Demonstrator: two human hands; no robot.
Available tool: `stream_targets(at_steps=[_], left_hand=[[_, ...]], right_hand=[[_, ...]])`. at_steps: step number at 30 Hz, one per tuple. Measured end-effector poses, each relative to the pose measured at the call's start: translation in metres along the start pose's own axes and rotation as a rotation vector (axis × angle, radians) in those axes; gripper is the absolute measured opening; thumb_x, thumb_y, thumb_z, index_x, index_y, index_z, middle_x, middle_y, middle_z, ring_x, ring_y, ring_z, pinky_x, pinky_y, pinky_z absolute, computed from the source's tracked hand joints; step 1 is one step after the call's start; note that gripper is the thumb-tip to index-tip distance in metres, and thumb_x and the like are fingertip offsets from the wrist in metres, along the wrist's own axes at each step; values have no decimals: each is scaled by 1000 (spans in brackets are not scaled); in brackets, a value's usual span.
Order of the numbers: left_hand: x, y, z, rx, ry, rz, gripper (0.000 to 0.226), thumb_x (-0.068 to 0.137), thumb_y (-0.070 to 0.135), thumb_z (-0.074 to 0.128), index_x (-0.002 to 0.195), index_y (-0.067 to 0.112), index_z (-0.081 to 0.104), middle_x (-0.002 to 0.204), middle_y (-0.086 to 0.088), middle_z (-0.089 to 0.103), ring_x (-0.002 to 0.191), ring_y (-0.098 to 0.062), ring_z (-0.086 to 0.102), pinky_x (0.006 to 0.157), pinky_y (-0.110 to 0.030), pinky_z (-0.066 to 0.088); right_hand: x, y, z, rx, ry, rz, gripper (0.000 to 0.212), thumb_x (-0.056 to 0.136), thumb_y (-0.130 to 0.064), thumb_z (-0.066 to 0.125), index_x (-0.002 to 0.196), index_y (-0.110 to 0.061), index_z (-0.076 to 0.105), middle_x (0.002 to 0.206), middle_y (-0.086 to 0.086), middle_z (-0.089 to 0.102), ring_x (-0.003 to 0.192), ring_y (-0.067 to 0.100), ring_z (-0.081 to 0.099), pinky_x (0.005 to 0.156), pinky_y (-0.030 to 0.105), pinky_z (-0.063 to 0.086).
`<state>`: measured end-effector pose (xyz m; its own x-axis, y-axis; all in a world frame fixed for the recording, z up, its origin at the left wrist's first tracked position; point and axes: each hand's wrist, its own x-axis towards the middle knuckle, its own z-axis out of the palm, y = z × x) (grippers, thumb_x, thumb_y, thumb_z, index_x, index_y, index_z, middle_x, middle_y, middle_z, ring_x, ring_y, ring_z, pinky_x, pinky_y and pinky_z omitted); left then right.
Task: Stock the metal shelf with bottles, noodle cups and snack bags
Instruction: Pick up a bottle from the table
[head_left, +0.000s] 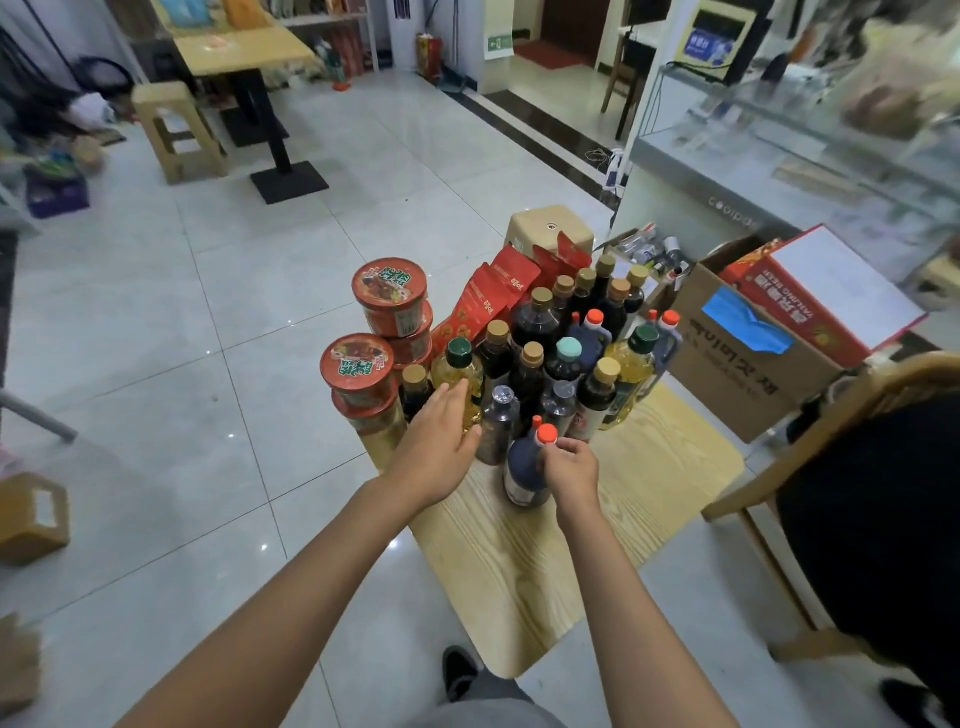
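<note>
Two hands are out over the low wooden table (545, 561). Your right hand (569, 470) has its fingers curled round the neck of a dark bottle with an orange cap (524, 467), which stands at the near edge of the cluster. Your left hand (441, 441) reaches with straight fingers, their tips against a yellow oil bottle with a green cap (460, 371) (contact looks likely, though the angle is poor). Red noodle cups (371, 353) sit stacked left of the bottles; red snack bags (493, 296) lean behind them. A cardboard box (748, 358) sits to the right.
</note>
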<state>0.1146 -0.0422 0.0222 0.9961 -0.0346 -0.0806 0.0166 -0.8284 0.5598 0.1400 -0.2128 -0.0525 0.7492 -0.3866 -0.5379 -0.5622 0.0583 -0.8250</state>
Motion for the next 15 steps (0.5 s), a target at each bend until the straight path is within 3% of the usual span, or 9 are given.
stream_targets(at_steps=[2, 4, 6, 9, 12, 15], left_hand=[[-4, -2, 0, -6, -23, -17, 64, 102, 35, 44, 156, 19, 14, 162, -1, 17, 150, -18, 13, 117, -36, 22], [-7, -4, 2, -8, -48, -20, 64, 102, 35, 45, 156, 19, 15, 162, -3, 18, 150, -19, 14, 117, -38, 24], [-9, -11, 2, -23, -61, -16, 64, 101, 35, 47, 155, 20, 16, 161, -4, 21, 149, -20, 17, 116, -39, 26], [-11, -21, 2, -64, -77, -21, 64, 99, 33, 50, 154, 20, 20, 158, -4, 30, 145, -21, 26, 115, -40, 33], [-17, -29, 0, -116, -88, -6, 66, 97, 30, 55, 153, 20, 22, 154, -3, 37, 138, -22, 39, 109, -41, 41], [-28, -37, -8, -223, -166, 16, 89, 86, 26, 71, 154, 24, 14, 156, 0, 33, 140, -19, 37, 108, -37, 42]], right_hand=[[-5, -3, 1, 28, 11, 24, 15, 85, -20, 66, 94, -8, 65, 86, 12, 69, 78, 22, 61, 64, 30, 45], [-13, -5, -2, 98, -2, 52, 9, 81, -16, 63, 77, -8, 62, 68, 9, 60, 66, 22, 53, 59, 30, 39], [-25, -9, -2, 200, -16, 87, 6, 75, -11, 56, 69, -12, 56, 63, 7, 50, 59, 19, 43, 56, 30, 31], [-44, -20, -1, 243, -74, 66, 6, 74, -21, 59, 72, -16, 60, 70, 4, 56, 64, 15, 45, 60, 31, 34], [-66, -41, 2, 82, -206, -37, 22, 73, -31, 72, 83, -12, 66, 76, 3, 60, 70, 14, 49, 63, 29, 37], [-87, -69, 10, -14, -344, -95, 25, 77, -36, 77, 85, -15, 65, 69, -5, 59, 66, 10, 50, 61, 27, 38]])
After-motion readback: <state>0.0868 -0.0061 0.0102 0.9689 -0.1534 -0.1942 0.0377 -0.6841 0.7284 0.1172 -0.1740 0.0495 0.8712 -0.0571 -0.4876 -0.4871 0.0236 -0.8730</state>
